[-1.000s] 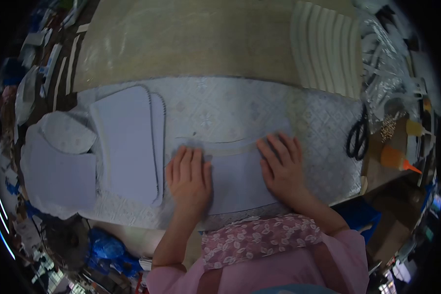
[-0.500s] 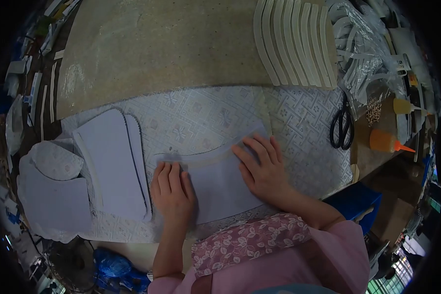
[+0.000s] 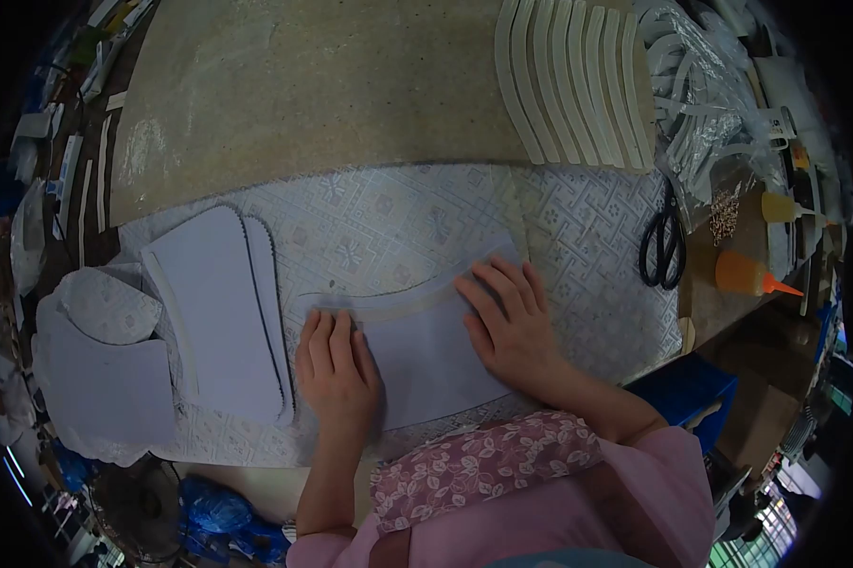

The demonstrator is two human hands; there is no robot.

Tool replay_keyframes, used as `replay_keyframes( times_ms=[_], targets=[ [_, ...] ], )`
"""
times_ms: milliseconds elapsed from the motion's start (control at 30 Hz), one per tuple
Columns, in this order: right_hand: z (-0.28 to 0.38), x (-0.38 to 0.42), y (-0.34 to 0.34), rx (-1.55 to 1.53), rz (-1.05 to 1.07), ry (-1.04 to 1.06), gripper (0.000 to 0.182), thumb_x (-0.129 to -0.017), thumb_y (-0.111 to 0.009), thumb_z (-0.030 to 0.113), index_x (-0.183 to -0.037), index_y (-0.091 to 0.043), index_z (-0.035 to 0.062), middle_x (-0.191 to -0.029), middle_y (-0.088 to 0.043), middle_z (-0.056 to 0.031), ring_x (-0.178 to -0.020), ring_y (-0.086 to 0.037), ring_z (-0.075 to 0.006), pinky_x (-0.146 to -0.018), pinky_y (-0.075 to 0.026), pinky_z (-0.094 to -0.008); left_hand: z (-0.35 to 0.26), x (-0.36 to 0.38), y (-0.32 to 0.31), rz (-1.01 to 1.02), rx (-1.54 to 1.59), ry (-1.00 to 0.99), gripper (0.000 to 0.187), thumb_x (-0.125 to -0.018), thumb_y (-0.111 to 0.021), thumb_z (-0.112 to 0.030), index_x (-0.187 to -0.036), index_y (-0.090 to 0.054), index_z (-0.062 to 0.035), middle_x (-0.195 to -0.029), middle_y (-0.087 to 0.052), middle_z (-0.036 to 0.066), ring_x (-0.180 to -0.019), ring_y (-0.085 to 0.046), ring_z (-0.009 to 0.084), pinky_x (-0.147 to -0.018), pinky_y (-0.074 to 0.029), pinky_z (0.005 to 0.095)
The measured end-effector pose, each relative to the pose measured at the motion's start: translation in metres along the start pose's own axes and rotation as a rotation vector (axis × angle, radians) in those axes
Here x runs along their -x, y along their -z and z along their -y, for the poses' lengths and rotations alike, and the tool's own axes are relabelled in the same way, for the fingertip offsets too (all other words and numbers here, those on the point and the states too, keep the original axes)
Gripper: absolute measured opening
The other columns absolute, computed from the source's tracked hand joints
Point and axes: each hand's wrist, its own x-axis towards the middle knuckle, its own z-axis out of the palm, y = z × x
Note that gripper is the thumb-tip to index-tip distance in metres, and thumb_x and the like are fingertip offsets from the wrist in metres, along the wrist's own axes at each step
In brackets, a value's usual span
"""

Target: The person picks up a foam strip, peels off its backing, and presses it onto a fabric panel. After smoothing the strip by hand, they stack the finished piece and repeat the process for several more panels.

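A curved pale lavender panel (image 3: 422, 369) lies in front of me, with a thin off-white strip (image 3: 403, 310) along its concave upper edge. My left hand (image 3: 339, 364) lies flat on the panel's left end, fingers stretched forward over the strip. On the right end rests my right hand (image 3: 512, 327), palm down with fingers spread near the upper edge. Neither hand grasps anything. Left of my left hand are overlapping lavender panels (image 3: 223, 312) with dark zigzag edges. Farther left sits another lavender piece (image 3: 109, 388) on crumpled patterned material.
Patterned cloth (image 3: 587, 265) covers the near table. Several curved off-white strips (image 3: 573, 85) lie on the brown board (image 3: 332, 85). To the right are black-handled scissors (image 3: 663, 248), a clear plastic bag (image 3: 710, 95) and an orange-tipped bottle (image 3: 744, 275). A blue bin (image 3: 696, 393) stands below.
My right hand has shifted very slightly right along the panel. My left hand is nearly still, and the panel stays in place.
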Motion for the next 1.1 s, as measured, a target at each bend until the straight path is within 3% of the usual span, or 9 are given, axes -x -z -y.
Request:
replay_keyframes(
  times_ms=[267,467,567,700,800,867,900,1000,1100],
  targets=[
    [-0.001,0.0,-0.002,-0.001,0.0,0.005,0.048,-0.089,-0.067,0.018,-0.136,-0.06,0.0208,-0.141,-0.05,-0.01,-0.138,-0.043,-0.0309,-0.117,-0.028,-0.054,0.002,-0.003,0.001,-0.009,0.024,0.004,0.024,-0.092,-0.067,-0.008,-0.115,-0.068,-0.0011,-0.115,-0.064,0.017,-0.118,-0.06,0.0367,-0.093,-0.051,0.0448],
    [0.001,0.001,0.001,0.042,0.021,0.034,0.049,-0.087,-0.068,0.016,-0.134,-0.063,0.0292,-0.142,-0.047,-0.0108,-0.139,-0.041,-0.0332,-0.117,-0.028,-0.0565,-0.008,-0.002,0.016,0.196,-0.014,-0.062,0.042,-0.092,-0.068,-0.035,-0.132,-0.064,-0.0207,-0.13,-0.051,0.026,-0.13,-0.047,0.045,-0.099,-0.046,0.0518],
    [0.002,0.002,0.0,0.054,0.014,0.044,0.051,-0.086,-0.067,0.015,-0.134,-0.063,0.0295,-0.141,-0.047,-0.0108,-0.139,-0.041,-0.0334,-0.117,-0.028,-0.0569,-0.019,0.0,0.019,0.245,-0.04,-0.075,0.048,-0.091,-0.07,-0.038,-0.137,-0.062,-0.0302,-0.135,-0.046,0.028,-0.134,-0.042,0.0461,-0.106,-0.04,0.0544],
    [0.003,0.002,0.004,-0.006,-0.009,0.04,0.047,-0.087,-0.065,0.009,-0.131,-0.066,0.0253,-0.141,-0.047,-0.0123,-0.139,-0.04,-0.0356,-0.117,-0.028,-0.0548,-0.018,0.004,0.019,0.216,-0.003,-0.078,0.05,-0.09,-0.07,-0.037,-0.139,-0.06,-0.0311,-0.136,-0.045,0.028,-0.135,-0.041,0.0462,-0.108,-0.037,0.0546],
    [-0.006,0.009,0.005,-0.284,-0.381,0.048,0.043,-0.092,-0.059,0.002,-0.133,-0.06,0.0155,-0.141,-0.046,-0.014,-0.142,-0.038,-0.0356,-0.117,-0.03,-0.0514,-0.011,0.01,0.024,0.144,0.075,-0.007,0.048,-0.093,-0.068,-0.03,-0.139,-0.06,-0.0228,-0.139,-0.045,0.028,-0.134,-0.042,0.0468,-0.108,-0.037,0.0539],
    [-0.019,0.011,-0.01,-0.745,-0.614,0.019,0.041,-0.095,-0.054,0.0,-0.135,-0.052,0.0096,-0.142,-0.045,-0.0145,-0.14,-0.041,-0.0351,-0.116,-0.032,-0.049,-0.006,0.029,0.028,0.035,0.148,0.12,0.046,-0.095,-0.066,-0.025,-0.14,-0.059,-0.0157,-0.141,-0.044,0.028,-0.134,-0.042,0.0471,-0.108,-0.037,0.0536],
    [-0.027,0.012,-0.014,-0.97,-0.725,0.008,0.04,-0.097,-0.051,-0.002,-0.136,-0.049,0.0066,-0.143,-0.044,-0.0147,-0.139,-0.043,-0.0349,-0.116,-0.033,-0.0477,-0.008,0.039,0.031,0.008,0.09,0.18,0.048,-0.095,-0.063,-0.016,-0.14,-0.054,-0.0054,-0.142,-0.046,0.027,-0.132,-0.044,0.0464,-0.107,-0.038,0.0547],
    [-0.034,0.008,-0.008,-1.469,-0.748,-0.305,0.041,-0.098,-0.048,-0.004,-0.138,-0.04,0.0038,-0.141,-0.046,-0.0138,-0.133,-0.051,-0.0316,-0.113,-0.039,-0.0439,-0.01,0.067,0.033,0.02,0.153,0.24,0.051,-0.094,-0.065,-0.016,-0.142,-0.051,-0.0029,-0.14,-0.05,0.027,-0.13,-0.045,0.0464,-0.107,-0.039,0.0527],
    [-0.044,0.005,-0.005,-1.67,-0.722,-0.46,0.04,-0.097,-0.048,-0.006,-0.136,-0.044,0.0036,-0.137,-0.051,-0.0133,-0.124,-0.058,-0.0298,-0.108,-0.044,-0.0392,-0.016,0.075,0.028,-0.041,0.151,0.231,0.05,-0.094,-0.065,-0.014,-0.141,-0.051,-0.0011,-0.137,-0.054,0.025,-0.124,-0.05,0.045,-0.104,-0.042,0.0505]
  ],
)
